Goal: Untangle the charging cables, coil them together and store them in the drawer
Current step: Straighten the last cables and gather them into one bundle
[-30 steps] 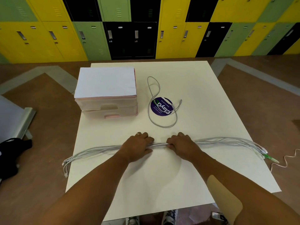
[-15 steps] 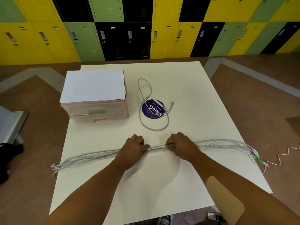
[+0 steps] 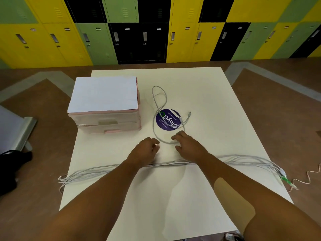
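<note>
With both hands out past the long bundle and nothing in either of them, this looks like a reach for the stray cable. The left hand (image 3: 145, 150) hovers with fingers loosely curled and holds nothing. The right hand (image 3: 188, 145) is spread, fingertips right at the near bend of the loose cable (image 3: 157, 108), maybe just touching it, hard to say.

That loose one snakes in a figure-eight across a round purple sticker (image 3: 168, 120), so I'd guess it's the last one still to be pulled in with the rest. The straightened bundle (image 3: 243, 158) lies flat across the counter (image 3: 225, 105) under both forearms, ends hanging off the left and right edges. Laying it out long like that makes sense: no kinks, easy to coil as one.

The drawer unit (image 3: 107, 119) sits at the far left of the counter with paper on top, both drawers closed, so storing is a ways off. Lockers (image 3: 156, 28) line the wall behind.
</note>
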Tool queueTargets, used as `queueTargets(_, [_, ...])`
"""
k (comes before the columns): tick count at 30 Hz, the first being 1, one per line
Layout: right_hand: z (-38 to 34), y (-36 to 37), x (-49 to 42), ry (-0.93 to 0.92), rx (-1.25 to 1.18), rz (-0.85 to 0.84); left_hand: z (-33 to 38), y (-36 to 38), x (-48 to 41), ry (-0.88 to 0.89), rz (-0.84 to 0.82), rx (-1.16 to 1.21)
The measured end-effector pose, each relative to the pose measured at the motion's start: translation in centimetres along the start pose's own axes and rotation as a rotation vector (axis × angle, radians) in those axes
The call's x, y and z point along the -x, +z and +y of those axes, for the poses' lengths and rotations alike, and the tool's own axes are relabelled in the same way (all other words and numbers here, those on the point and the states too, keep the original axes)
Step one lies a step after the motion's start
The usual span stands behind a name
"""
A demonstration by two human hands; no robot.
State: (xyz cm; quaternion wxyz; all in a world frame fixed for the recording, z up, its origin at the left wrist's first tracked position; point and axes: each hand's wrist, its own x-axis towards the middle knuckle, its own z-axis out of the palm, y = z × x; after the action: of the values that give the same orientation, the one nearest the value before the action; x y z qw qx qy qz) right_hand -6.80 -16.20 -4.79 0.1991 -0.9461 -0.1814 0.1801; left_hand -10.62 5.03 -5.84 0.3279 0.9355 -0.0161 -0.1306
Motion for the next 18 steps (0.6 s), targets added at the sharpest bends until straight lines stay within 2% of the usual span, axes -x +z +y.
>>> queueTargets(2, [-0.2,0.8,-0.3,0.05,0.031,-0.041,0.2,0.0,-0.7,-0.126,0.017,0.052])
queueTargets(5, [-0.4,1.4,-0.1,0.11,0.104,-0.018,0.7,0.1,-1.5,-0.22,0.013,0.139])
queueTargets(9, [-1.2,0.5,0.9,0.094,0.01,0.086,2.8,-0.4,-2.2,-0.459,-0.052,0.662])
queueTargets(11, [-2.1,-0.2,1.5,0.069,-0.089,0.124,3.8,-0.7,-2.1,-0.515,-0.093,0.815])
queueTargets(13, [-3.0,-0.6,2.1,0.037,-0.183,0.104,4.6,-0.8,-2.2,-0.441,-0.062,0.853])
queueTargets(18, [-3.9,-0.8,2.8,0.003,-0.249,0.065,6.7,-1.5,-2.1,-0.095,0.042,0.759])
